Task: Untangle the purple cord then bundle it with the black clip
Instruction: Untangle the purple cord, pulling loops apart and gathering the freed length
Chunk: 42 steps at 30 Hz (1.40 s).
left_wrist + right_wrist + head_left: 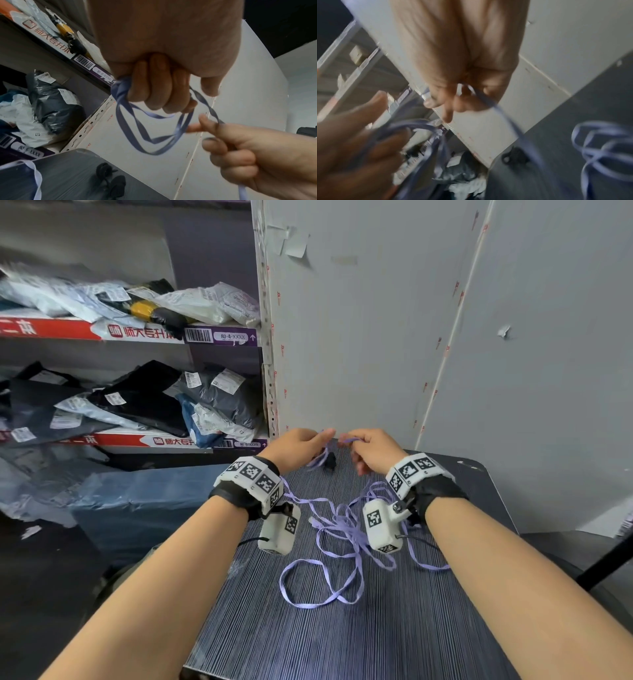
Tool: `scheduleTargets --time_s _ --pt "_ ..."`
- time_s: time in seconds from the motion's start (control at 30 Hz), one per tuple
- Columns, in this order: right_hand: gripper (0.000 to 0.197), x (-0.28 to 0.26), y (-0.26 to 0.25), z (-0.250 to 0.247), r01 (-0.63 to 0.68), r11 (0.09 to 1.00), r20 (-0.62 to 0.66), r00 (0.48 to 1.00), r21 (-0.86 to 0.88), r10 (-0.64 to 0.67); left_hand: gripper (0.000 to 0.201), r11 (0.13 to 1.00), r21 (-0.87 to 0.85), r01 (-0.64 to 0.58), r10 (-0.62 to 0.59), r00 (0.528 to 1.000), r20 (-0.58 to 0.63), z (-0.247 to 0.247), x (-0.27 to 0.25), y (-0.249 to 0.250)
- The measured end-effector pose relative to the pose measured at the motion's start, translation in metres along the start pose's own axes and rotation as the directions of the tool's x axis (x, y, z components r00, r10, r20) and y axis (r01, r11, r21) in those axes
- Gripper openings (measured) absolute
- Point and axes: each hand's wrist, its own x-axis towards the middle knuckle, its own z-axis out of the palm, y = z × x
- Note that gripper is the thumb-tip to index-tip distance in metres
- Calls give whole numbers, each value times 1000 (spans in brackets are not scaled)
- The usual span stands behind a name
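Up at the far edge of the table (445, 628), the left hand (294, 448) and right hand (371, 451) are raised close together, each with fingers curled, pinching the purple cord (342, 542), whose loose loops lie nearer. Only the left wrist view clearly shows loops hanging from the left fist; the black clip (109, 181) lies below. Parcel shelves (137, 333) stand left.

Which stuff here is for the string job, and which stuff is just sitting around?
For the job:
- thin purple cord, loose loops on the table
- small black clip on the table
- left hand and right hand, both holding cord

Just lying about:
- plastic mail parcels on the shelves
- grey wall panel
- dark striped table
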Motion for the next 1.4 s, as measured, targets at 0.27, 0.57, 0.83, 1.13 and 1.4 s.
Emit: scheduleTargets --time_s 0.27,0.57,0.83,1.13,1.4 --pt "36 -4 -22 0 67 976 267 956 205 -122 39 886 -463 18 70 983 171 6 -6 -3" --pt "15 -15 2 15 -23 938 181 983 346 -43 45 631 -774 52 18 997 81 0 -10 -6" --pt "18 -16 4 10 77 942 -68 996 326 -58 50 608 -789 94 75 982 175 13 -18 0" --pt "2 -11 12 22 210 976 -209 959 60 -193 45 536 -843 38 73 993 91 12 -26 -16" --pt "14 -13 25 31 125 953 -62 987 -274 -148 49 768 -637 -67 130 990 53 19 -33 -18"
